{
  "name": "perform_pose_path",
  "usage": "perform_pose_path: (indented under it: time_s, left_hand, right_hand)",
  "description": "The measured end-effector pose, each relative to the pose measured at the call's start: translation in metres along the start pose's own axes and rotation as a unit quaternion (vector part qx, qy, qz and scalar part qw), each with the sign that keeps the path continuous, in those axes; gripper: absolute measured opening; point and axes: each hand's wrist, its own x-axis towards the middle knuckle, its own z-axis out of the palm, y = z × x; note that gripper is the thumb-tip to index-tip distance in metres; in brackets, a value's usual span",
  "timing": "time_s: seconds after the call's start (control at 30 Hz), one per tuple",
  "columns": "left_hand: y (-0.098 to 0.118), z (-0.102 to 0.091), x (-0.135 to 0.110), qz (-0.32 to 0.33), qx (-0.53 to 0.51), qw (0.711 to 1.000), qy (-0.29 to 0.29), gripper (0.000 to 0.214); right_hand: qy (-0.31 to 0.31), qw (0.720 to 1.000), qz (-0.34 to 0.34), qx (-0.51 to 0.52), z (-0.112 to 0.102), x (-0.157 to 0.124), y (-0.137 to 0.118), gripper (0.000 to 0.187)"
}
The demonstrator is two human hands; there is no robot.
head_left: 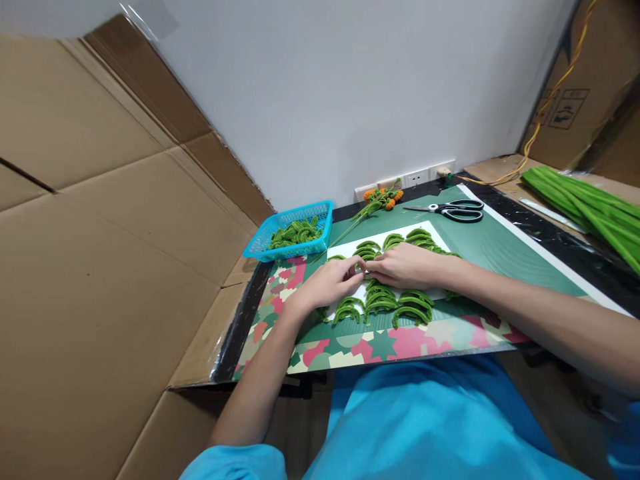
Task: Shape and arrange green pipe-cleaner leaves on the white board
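My left hand point(336, 279) and my right hand point(406, 265) meet over a white sheet point(429, 235), their fingertips pinched close together. What they pinch is too small and too covered to make out, though green pieces lie right around the fingers. Curved pieces of green fuzzy pipe cleaner point(381, 297) are laid in nested groups on the sheet, in rows behind and in front of my hands. One such group point(414, 307) reaches past the sheet's front edge. My right hand and forearm cover part of the rows.
A blue plastic basket point(254, 251) with more green pieces stands at the back left. Orange-and-green pipe cleaner flowers point(383, 197) and black-handled scissors point(457, 211) lie behind the sheet. Long green pipe cleaners point(583, 203) are at the right. Cardboard point(125, 280) walls the left side.
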Motion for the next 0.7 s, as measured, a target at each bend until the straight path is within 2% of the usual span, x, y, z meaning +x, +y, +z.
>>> perform_pose_path:
  time_s: [0.5, 0.7]
  left_hand:
    - [0.0009, 0.0005, -0.0017, 0.003, 0.000, 1.000, 0.004, 0.025]
    - [0.0052, 0.0008, -0.0036, -0.004, -0.001, 1.000, 0.001, 0.023]
  right_hand:
    - [-0.007, 1.000, 0.007, 0.007, -0.0063, -0.0004, -0.0038, 0.032]
    - [0.000, 1.000, -0.002, 0.004, -0.0018, -0.0017, -0.0031, 0.032]
